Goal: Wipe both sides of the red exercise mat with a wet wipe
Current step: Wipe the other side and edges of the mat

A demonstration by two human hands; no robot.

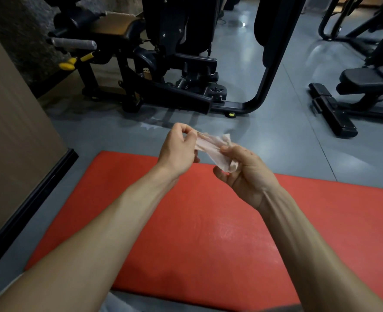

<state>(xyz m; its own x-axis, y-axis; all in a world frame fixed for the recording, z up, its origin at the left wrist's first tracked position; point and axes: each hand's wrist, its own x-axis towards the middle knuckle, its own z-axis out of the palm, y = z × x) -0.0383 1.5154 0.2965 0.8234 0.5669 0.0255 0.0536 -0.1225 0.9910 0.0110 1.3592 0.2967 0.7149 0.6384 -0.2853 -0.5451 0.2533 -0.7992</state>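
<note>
The red exercise mat [199, 233] lies flat on the grey floor in front of me, running off the right edge of the view. Above its far edge both hands hold a crumpled pale wet wipe [215, 149]. My left hand [177, 152] pinches the wipe's left end between thumb and fingertips. My right hand [244, 174] grips the right end, fingers curled round it. The wipe is stretched between the two hands, clear of the mat.
A black weight machine [174, 64] with yellow handles stands on the floor beyond the mat. Another black bench machine [354, 91] sits at the far right. A tan wall panel [12, 136] with a black base runs along the left. Grey floor [264, 131] separates mat and machines.
</note>
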